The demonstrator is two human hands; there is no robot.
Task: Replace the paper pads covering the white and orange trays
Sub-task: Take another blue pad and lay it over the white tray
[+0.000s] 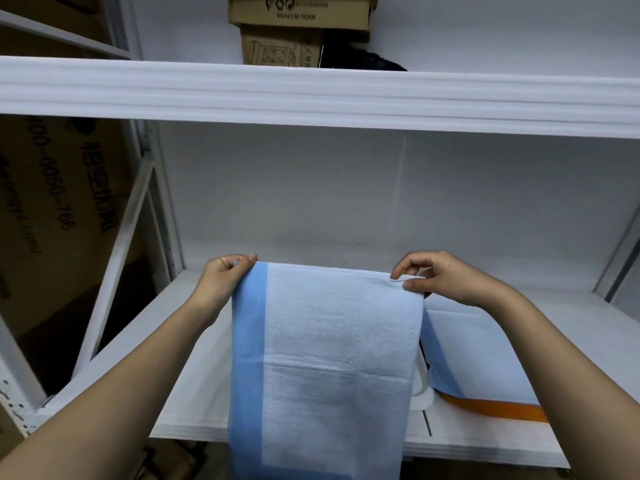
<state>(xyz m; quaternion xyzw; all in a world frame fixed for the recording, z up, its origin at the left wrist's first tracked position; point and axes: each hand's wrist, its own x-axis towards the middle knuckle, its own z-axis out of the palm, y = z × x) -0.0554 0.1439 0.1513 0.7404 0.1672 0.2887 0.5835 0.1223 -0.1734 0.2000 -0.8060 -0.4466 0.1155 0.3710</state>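
Note:
A paper pad [329, 358], white with blue borders, hangs down in front of me over the shelf's front edge. My left hand [221, 282] pinches its top left corner and my right hand [440, 278] pinches its top right corner. Behind the pad, a rounded corner of the white tray [423, 393] shows on the shelf. To its right sits the orange tray [495, 408], of which only the front rim shows; another blue-edged pad [474, 355] covers it. My right forearm hides the orange tray's far side.
The trays stand on a white shelf [145, 358] with a wall behind. A second white shelf [311, 95] runs just above, carrying cardboard boxes [298, 26]. A metal upright and brace [121, 244] and a large carton [52, 220] stand at the left.

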